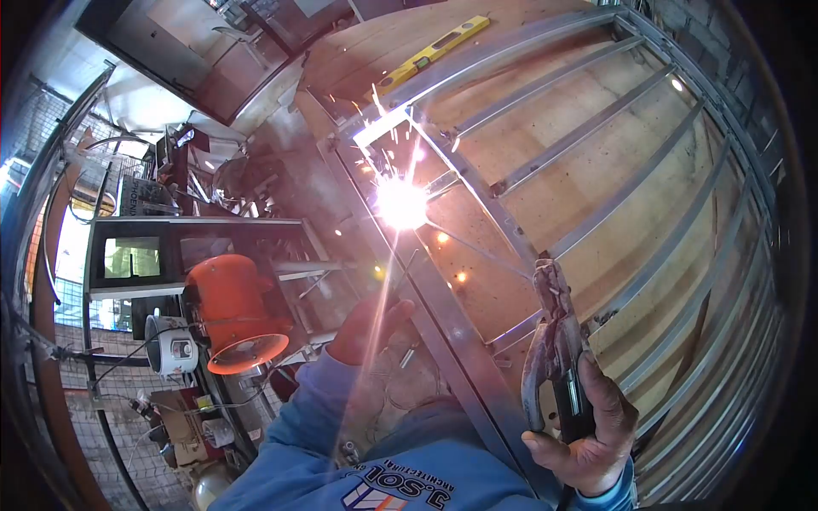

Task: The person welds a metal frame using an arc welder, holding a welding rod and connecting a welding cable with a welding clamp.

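Observation:
My right hand (592, 434) is wrapped round the handle of a welding electrode holder (558, 341), whose worn jaws point up. From the jaws a thin welding electrode (486, 251) slants left to a blinding welding arc (402, 203) with flying sparks. The arc burns at the left side of a metal frame (456, 328) made of square tubes. My left hand (371, 328) is beside that side tube, below the arc, its fingers closed and partly lost in glare. A thin rod-like thing seems to stick up from it, but I cannot make it out.
A yellow spirit level (434, 55) lies on the wooden board beyond the frame. Parallel metal bars (630, 204) fill the right side. An orange blower (234, 311) and a grey-white machine (172, 345) stand at left, with cables and a wire mesh wall (68, 409).

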`<state>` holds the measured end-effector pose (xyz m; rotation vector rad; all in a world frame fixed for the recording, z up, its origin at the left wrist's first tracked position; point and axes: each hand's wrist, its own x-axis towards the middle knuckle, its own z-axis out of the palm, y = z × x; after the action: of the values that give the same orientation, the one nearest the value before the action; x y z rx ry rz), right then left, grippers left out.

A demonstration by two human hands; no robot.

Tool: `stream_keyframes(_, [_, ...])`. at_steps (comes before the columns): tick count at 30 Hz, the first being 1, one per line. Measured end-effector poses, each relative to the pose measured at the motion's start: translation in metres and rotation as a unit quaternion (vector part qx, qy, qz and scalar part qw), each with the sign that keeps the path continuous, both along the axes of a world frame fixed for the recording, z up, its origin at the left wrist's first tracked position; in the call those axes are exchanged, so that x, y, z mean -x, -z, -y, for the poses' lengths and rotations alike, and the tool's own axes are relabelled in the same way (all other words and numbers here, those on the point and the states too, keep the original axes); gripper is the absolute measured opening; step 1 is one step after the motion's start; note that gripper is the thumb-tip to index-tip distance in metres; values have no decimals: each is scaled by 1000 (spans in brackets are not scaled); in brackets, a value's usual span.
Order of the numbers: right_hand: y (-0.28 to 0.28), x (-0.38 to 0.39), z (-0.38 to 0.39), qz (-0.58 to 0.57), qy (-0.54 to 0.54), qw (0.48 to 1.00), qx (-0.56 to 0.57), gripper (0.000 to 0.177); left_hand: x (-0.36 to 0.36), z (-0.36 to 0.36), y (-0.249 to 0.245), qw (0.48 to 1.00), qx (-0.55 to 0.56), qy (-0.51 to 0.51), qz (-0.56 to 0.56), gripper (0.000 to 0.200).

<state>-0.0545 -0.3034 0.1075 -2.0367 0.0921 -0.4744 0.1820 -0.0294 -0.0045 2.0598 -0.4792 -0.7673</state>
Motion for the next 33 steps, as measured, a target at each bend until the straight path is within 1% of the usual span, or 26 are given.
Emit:
stream_keyframes(2, [-1,-1,1,-2,-1,1000,8,89,1,5,-12,999,-47,-5,-12,53])
stream_keyframes(3, [-3,-1,1,-9,-1,1000,9,90,0,2,-7,999,-34,-7,-10,51])
stream_keyframes(4, [-5,0,1,-16,-1,1000,11,90,6,2,-5,999,-14,-35,31,49])
stream_keyframes(5, [-4,4,1,-37,6,998,-50,92,12,2,-3,995,3,-61,73,47])
stream_keyframes(6, [-2,10,-1,-59,12,992,-110,95,8,-2,10,996,65,-54,27,48])
stream_keyframes(7, [3,10,-4,-16,51,998,-28,98,4,0,12,991,123,-47,-22,49])
stream_keyframes(8, [0,11,-9,-30,88,991,-95,97,1,-1,8,999,36,-15,7,50])
stream_keyframes(10, [0,13,-9,24,143,989,-5,90,2,2,1,997,2,1,83,53])
stream_keyframes(13, [-16,22,-6,-100,167,972,-133,82,6,3,12,991,5,3,135,53])
stream_keyframes(14, [-21,16,-10,-76,178,978,-75,69,7,2,14,991,10,1,135,53])
stream_keyframes(15, [-16,17,-12,-56,189,977,-79,64,6,4,16,991,15,-1,134,54])
stream_keyframes(16, [-9,20,-15,-37,200,975,-84,59,7,6,10,994,9,-3,112,58])
stream_keyframes(17, [-7,20,-16,-20,183,981,-54,55,10,9,-3,996,4,-5,89,62])
stream_keyframes(18, [-7,22,-17,-27,163,984,-65,57,9,11,-10,998,-1,-5,68,67])
stream_keyframes(20, [-24,20,-32,-81,161,978,-103,57,5,6,11,998,48,-11,49,71])
stream_keyframes(21, [-23,24,-33,-105,171,979,-41,55,7,6,20,996,71,-15,42,72])
stream_keyframes(22, [-22,28,-34,-129,181,975,22,55,13,7,15,996,88,-30,15,69])
stream_keyframes(23, [-29,20,-38,-72,162,976,129,55,18,8,3,994,104,-45,-5,67])
stream_keyframes(24, [-34,9,-40,-10,143,962,232,56,18,9,-6,991,119,-60,-20,64])
stream_keyframes(27, [-36,5,-49,-23,106,966,233,56,16,8,-7,996,60,-58,-20,69])
stream_keyframes(30, [-36,3,-54,-23,68,968,242,59,16,10,9,980,191,-63,2,81])
stream_keyframes(32, [-33,4,-56,-14,51,964,262,60,14,10,-10,988,145,-53,-17,75])
stream_keyframes(33, [-33,2,-59,-9,48,959,280,60,14,9,-6,988,143,-57,-3,72])
